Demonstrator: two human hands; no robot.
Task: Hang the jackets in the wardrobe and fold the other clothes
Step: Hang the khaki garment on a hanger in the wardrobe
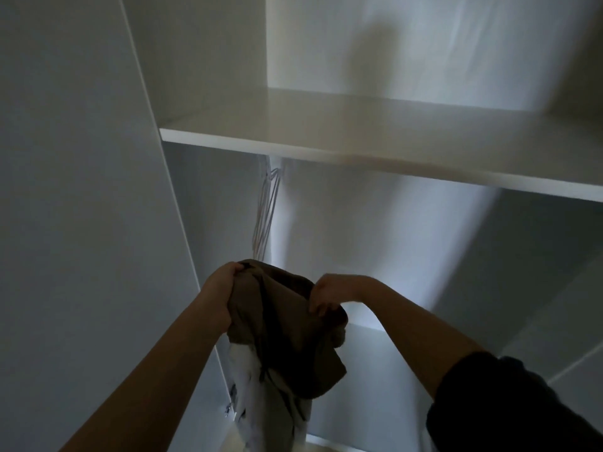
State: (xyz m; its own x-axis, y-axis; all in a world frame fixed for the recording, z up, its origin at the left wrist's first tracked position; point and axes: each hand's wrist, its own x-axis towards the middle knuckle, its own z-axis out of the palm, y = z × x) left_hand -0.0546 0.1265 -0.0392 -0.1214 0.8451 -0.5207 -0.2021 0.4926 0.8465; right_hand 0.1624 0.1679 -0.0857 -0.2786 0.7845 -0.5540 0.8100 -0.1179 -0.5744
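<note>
Jacket [293, 337], brown, bunched, dk strip down mid

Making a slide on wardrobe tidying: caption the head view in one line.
Left hand and right hand grip a brown garment below the wardrobe shelf, near pale hangers.

The hangers [267, 207] hang under the left end of the wardrobe shelf [359, 138], beside the side panel [208, 207]. Below them, nearer the camera, is the jacket [293, 337], left grip [222, 288] on its left edge, right grip [326, 295] on its right.
</note>
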